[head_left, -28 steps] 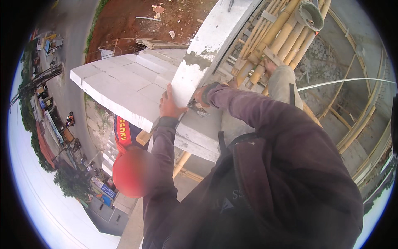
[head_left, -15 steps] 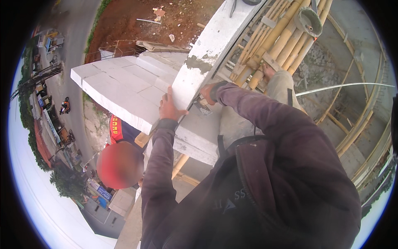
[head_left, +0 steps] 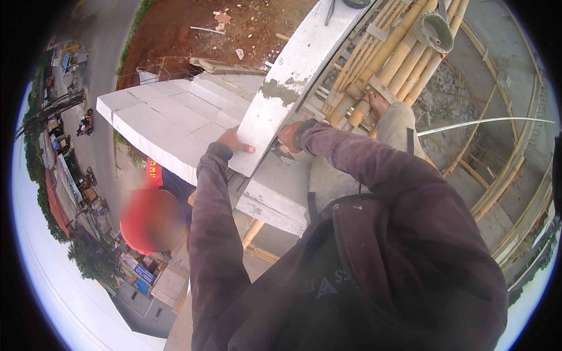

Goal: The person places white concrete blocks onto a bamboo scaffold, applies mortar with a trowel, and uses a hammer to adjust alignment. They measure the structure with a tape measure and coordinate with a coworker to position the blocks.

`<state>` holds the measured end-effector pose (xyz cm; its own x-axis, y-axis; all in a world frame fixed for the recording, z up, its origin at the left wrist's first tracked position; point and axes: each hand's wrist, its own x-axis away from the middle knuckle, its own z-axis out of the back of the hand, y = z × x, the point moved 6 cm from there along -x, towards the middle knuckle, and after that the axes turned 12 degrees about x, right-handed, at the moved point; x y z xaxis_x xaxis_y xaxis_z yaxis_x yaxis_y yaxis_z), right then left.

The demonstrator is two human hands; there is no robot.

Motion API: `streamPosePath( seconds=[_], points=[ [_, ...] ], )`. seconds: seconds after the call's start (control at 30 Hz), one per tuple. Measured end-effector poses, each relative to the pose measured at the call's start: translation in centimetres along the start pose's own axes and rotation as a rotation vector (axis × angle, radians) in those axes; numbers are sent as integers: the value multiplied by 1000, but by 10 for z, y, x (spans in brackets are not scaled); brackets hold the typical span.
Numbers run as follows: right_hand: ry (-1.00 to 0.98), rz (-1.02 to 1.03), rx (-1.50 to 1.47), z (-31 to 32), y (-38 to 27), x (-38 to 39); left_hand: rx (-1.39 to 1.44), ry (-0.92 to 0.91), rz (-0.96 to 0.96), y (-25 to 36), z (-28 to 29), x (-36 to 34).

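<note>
A long white block wall (head_left: 293, 76) with a grey mortar patch runs diagonally in front of me. My left hand (head_left: 233, 141) is on the left side of the wall's near end, thumb laid across its top and other fingers partly hidden. On the opposite side my right hand (head_left: 290, 137) is closed, knuckles bent close against the wall. Just below it lies a small dark and metallic object (head_left: 285, 157) whose kind I cannot make out. Between the near end and a lower white slab (head_left: 272, 205) there is a gap.
White blocks (head_left: 164, 108) spread out on the left. A person in a red helmet (head_left: 146, 219) is below them. Bamboo scaffolding (head_left: 404, 64) carries a mortar-stained bucket (head_left: 434, 32) on the right, near my bare foot (head_left: 379, 104). A road (head_left: 108, 70) lies far below.
My left hand has slid a little away from me, from spread fingers to a hold with its thumb over the edge. The gap now shows. The red helmet has shifted left.
</note>
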<state>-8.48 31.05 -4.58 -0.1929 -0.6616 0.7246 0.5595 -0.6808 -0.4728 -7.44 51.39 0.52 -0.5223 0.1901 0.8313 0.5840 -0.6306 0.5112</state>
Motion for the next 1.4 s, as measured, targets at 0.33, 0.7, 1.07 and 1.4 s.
streamPosePath(
  seconds=[0.33,0.7,1.07,1.4],
  points=[
    [-107,7,177,32,0,24,-59,14,-42,4,0,-3],
    [-19,-110,78,69,50,68,41,4,6,-6,-2,-8],
    [163,-160,131,85,54,118,-17,415,51,9,-8,26],
    [58,-129,-149,63,67,171,1048,1460,-209,29,-151,77]
  ],
)
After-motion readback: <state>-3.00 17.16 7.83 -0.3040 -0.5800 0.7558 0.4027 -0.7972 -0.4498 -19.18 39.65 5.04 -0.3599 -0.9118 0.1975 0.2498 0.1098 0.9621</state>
